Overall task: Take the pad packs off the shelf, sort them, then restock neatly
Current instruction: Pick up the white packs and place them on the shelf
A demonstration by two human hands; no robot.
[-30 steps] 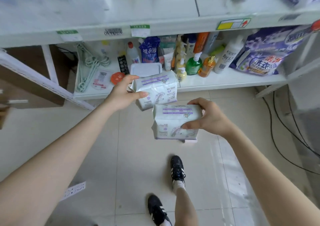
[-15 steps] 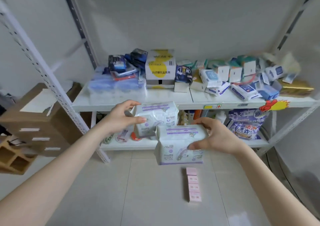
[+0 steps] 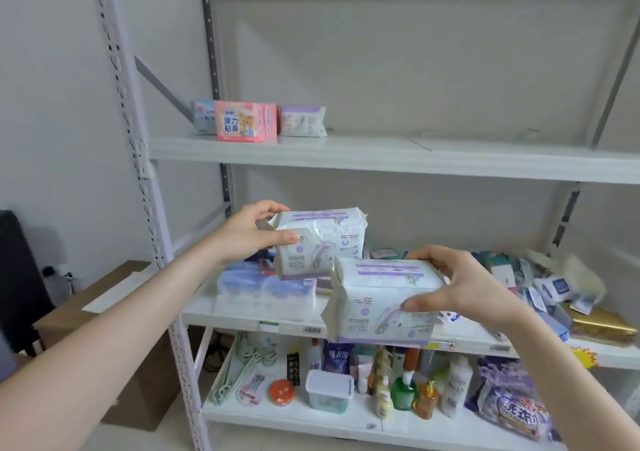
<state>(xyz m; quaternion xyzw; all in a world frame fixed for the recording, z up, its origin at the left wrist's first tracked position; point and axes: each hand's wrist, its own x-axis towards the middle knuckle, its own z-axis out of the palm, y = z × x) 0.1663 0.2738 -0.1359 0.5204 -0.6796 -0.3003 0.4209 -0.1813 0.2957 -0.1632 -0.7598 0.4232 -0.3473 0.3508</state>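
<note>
Small print on both held pad packs (image 3: pixel 320 239) unreadable, right-hand middle-shelf clutter (image 3: pixel 554 288) blurred

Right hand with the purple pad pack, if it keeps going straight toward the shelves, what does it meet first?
Probably the front edge of the cluttered middle shelf; the right hand and its pack sit level with it, though depth is unclear.

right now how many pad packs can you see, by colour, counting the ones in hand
white and purple: 3 — left hand pack, right hand pack, shelf pack
pink: 1
light blue: 1
total: 5
</note>
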